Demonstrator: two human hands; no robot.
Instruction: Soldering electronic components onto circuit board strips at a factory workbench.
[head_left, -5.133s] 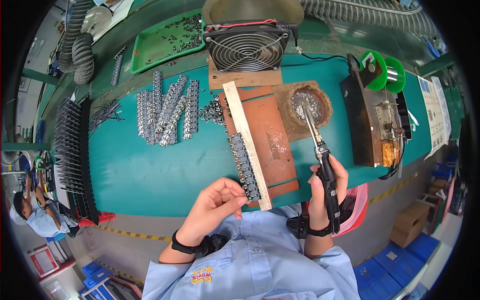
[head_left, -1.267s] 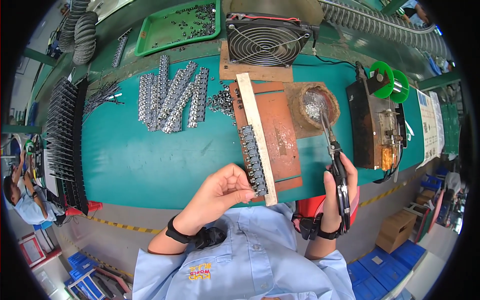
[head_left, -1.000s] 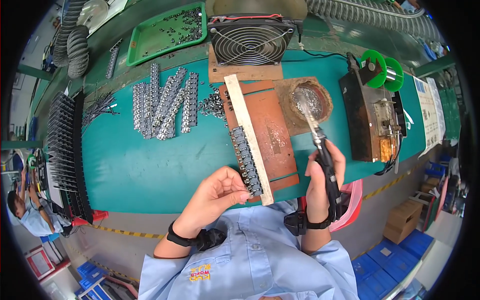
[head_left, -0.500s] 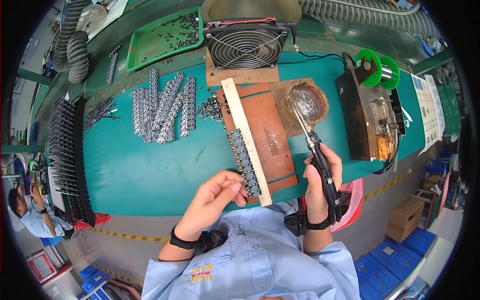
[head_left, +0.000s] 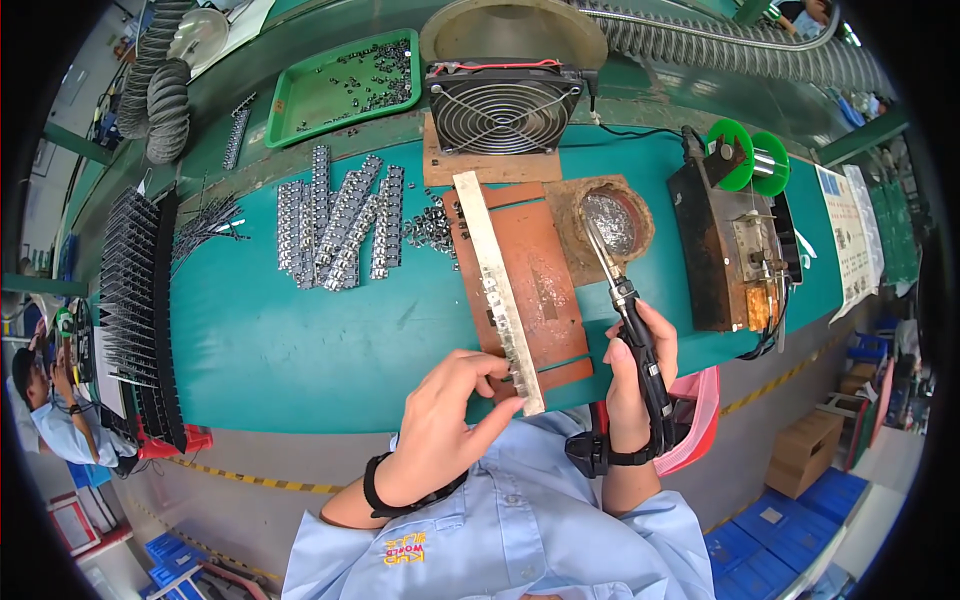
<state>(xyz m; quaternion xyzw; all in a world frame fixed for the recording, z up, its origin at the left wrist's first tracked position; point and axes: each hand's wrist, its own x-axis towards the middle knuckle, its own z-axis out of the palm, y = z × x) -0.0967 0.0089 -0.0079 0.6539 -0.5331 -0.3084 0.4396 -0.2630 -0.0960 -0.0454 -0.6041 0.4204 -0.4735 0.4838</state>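
Note:
The thumb and fingers of my left hand curl round the near end of a strip of small circuit boards. That strip shows almost edge-on along a pale bar, which lies over a brown board. My right hand is wrapped round the black handle of a soldering iron. Its metal tip reaches over the round, crusted tip-cleaning pot, which holds silvery scraps. Small metal parts lie heaped left of the bar.
More board strips lie at the left. Behind are a green tray of small parts and a fan. A solder feeder with a green spool stands right. A dark rack of pins flanks the left edge.
The circuit board strip has tipped from lying flat beside the bar to nearly edge-on against it. My left hand has turned over with it. The iron stays over the pot.

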